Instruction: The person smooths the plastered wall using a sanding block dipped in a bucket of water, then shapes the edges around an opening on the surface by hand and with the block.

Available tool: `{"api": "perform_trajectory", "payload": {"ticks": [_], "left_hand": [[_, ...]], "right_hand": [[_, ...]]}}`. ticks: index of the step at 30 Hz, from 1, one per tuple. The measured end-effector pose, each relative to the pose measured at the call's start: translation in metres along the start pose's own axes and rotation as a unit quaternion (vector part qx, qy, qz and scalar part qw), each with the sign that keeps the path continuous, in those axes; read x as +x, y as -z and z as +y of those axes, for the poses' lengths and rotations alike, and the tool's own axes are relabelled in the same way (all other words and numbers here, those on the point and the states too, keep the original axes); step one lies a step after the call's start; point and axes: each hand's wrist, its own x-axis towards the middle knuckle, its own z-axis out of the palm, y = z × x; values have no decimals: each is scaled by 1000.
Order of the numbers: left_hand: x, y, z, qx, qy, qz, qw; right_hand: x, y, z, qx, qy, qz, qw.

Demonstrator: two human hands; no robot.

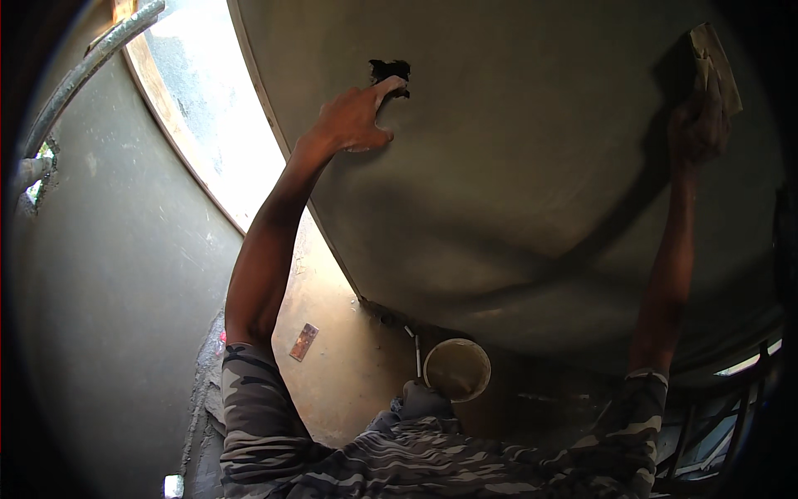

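My left hand (353, 121) is at a ragged dark hole (389, 75) in the grey plastered wall (499, 141). Its index finger reaches to the hole's edge, and the thumb stands apart, with nothing visible in the hand. High on the right, my right hand (700, 129) grips a flat tan folded sheet (721, 71) against or close to the same wall. Whether that sheet is sandpaper or some other material cannot be made out. Both arms are raised, and a shadow falls across the wall from the right arm.
A bright opening with a wooden frame (179, 141) lies left of the wall. Beyond it is another grey wall (125, 233) with a curved pipe (91, 66). Below, a round bucket (457, 343) and a small reddish-brown rectangular piece (304, 342) rest on the floor (349, 382).
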Motion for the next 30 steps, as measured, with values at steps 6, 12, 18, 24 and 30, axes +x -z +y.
{"api": "perform_trajectory", "payload": {"ticks": [6, 12, 18, 24, 30], "left_hand": [[-2, -3, -6, 10, -15, 20, 1000], [2, 2, -2, -107, 11, -20, 994], [-3, -4, -3, -288, 28, -71, 955], [-2, -2, -3, -274, 25, -60, 959], [0, -3, -2, -209, 5, 30, 977]], "right_hand": [[1, 2, -5, 13, -5, -8, 1000], [2, 1, 1, -2, 3, 1, 1000], [4, 4, -2, 4, 9, -3, 1000], [4, 3, -5, 7, 10, -1, 1000], [6, 6, -1, -19, 10, -2, 1000]]}}
